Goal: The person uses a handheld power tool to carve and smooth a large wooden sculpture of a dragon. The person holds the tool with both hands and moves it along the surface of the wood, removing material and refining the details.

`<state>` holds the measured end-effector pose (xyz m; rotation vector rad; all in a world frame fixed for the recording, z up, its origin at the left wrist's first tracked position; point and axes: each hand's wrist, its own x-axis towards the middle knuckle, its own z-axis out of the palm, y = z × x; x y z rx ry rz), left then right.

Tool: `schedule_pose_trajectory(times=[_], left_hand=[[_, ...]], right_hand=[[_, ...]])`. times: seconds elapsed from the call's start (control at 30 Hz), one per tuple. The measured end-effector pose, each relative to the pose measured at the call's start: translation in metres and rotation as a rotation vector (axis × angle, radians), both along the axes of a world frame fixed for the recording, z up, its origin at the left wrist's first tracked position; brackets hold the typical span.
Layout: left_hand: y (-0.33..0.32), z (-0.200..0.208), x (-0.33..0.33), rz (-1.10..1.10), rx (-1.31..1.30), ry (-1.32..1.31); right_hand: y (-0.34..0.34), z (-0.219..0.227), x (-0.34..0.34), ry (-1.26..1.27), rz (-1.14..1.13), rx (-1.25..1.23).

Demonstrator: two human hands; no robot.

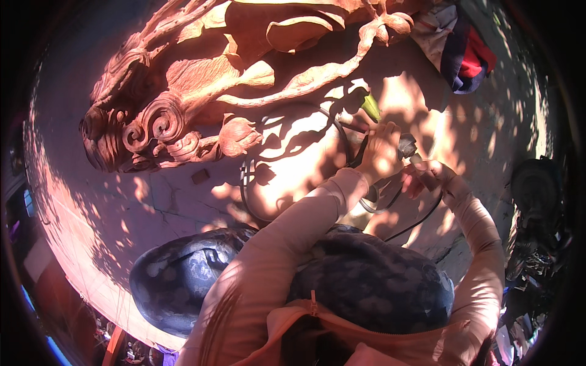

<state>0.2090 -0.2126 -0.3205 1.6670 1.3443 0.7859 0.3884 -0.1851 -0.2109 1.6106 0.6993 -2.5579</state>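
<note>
My left hand point(379, 149) is closed around a corded hand tool, mostly hidden by the fingers. The tool's grey end point(406, 146) sticks out to the right of that hand. A bright green piece point(370, 108) shows just beyond the fingers; whether it belongs to the tool I cannot tell. My right hand point(434, 178) is beside the grey end with its fingers bent together close to it. What those fingers hold is too small to make out. A large carved wooden piece point(201, 79), with scrolls, a flower bud and branch shapes, lies ahead and to the left.
Dark cable point(421, 221) loops below my hands, and a grey cable point(244, 189) curves near the carving. A small brown block point(199, 177) lies on the pale floor point(165, 207). Red, navy and whitish cloth point(464, 58) sits at the far right. Dark clutter point(534, 189) lines the right edge.
</note>
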Motion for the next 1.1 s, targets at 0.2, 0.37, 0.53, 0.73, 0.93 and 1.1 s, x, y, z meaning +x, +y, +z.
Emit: schedule_pose_trajectory(times=[0.2, 0.37, 0.53, 0.73, 0.93, 1.1], left_hand=[[-0.002, 0.007, 0.003, -0.001, -0.039, 0.003], [-0.003, 0.013, 0.001, 0.015, -0.086, -0.001], [-0.009, 0.016, -0.001, 0.043, -0.018, -0.028], [-0.011, 0.016, 0.007, 0.028, 0.018, 0.018], [-0.010, 0.007, -0.005, 0.032, -0.021, 0.037], [-0.007, 0.002, 0.004, 0.029, -0.017, 0.055]], right_hand=[[0.011, -0.048, 0.020, -0.020, 0.149, -0.201], [0.008, -0.033, 0.008, -0.204, 0.080, -0.182], [0.001, -0.024, 0.002, -0.271, 0.064, -0.097], [-0.032, -0.090, 0.032, -0.441, 0.570, 1.080], [-0.038, -0.046, -0.005, -0.650, 0.340, 0.581], [-0.060, -0.019, 0.061, -0.306, -0.158, 0.077]])
